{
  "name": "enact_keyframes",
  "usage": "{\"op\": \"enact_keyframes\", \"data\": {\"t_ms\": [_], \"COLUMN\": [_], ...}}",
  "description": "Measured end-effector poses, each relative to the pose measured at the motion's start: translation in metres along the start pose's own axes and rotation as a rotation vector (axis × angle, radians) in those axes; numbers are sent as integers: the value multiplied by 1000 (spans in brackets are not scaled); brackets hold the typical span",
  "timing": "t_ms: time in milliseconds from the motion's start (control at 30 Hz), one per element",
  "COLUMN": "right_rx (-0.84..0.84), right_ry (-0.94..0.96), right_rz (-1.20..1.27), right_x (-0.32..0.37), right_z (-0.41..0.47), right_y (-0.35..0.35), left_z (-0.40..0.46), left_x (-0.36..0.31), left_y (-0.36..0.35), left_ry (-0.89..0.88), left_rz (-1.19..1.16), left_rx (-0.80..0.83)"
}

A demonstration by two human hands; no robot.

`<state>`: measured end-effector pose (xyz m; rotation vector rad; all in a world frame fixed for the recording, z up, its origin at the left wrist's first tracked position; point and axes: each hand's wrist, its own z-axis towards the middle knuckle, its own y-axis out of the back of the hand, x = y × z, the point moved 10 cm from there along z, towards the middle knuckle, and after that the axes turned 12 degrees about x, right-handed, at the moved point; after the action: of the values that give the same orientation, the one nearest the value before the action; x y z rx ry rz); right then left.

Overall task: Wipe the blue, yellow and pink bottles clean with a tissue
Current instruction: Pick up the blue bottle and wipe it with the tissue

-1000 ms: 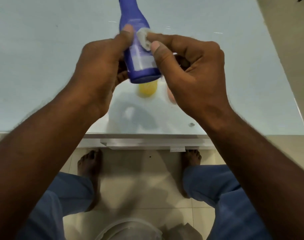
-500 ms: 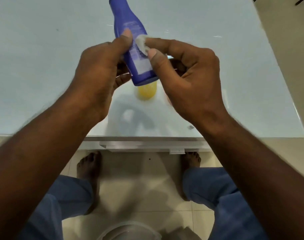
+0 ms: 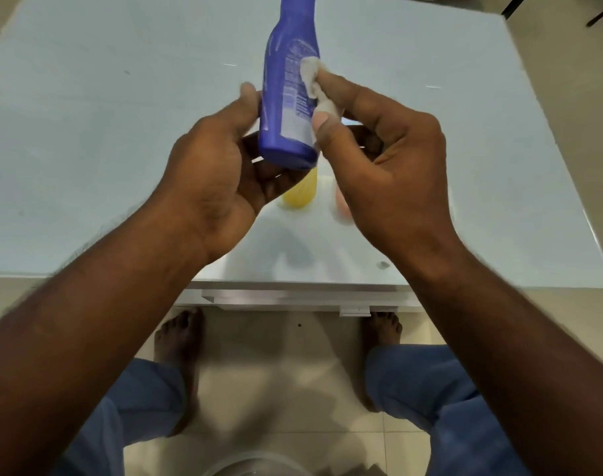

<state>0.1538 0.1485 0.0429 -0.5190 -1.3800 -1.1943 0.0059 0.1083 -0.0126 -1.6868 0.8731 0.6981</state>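
A blue bottle (image 3: 286, 97) with a white label is held up over the table, its neck pointing away from me. My left hand (image 3: 210, 187) grips its lower body, thumb on the left side and fingers underneath. My right hand (image 3: 379, 159) pinches a small white tissue (image 3: 312, 79) between thumb and forefinger and presses it against the bottle's right side. Behind the hands, a yellow bottle (image 3: 300, 192) and a pink bottle (image 3: 341, 202) are on the table, each mostly hidden.
The pale glass table (image 3: 87, 132) stretches wide to the left and right of the hands. Its near edge (image 3: 293, 293) runs above my bare feet. A round pale container rim (image 3: 258, 465) shows on the tiled floor at the bottom.
The blue bottle has turned more upright in my left hand, showing more of its label. My right hand with the tissue has slid up along the bottle's right side.
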Motion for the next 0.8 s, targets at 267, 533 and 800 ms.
{"op": "enact_keyframes", "data": {"t_ms": [267,533,800], "right_rx": [-43,-106,-90], "right_ry": [25,65,93], "right_rz": [-143,-118,-179], "right_x": [0,-3,4], "right_z": [5,9,6], "right_y": [7,23,19], "left_z": [2,7,8], "left_x": [4,9,2], "left_y": [-5,-3,2], "left_ry": [103,97,65], "left_rz": [20,246,423], "left_rx": [81,101,113]}}
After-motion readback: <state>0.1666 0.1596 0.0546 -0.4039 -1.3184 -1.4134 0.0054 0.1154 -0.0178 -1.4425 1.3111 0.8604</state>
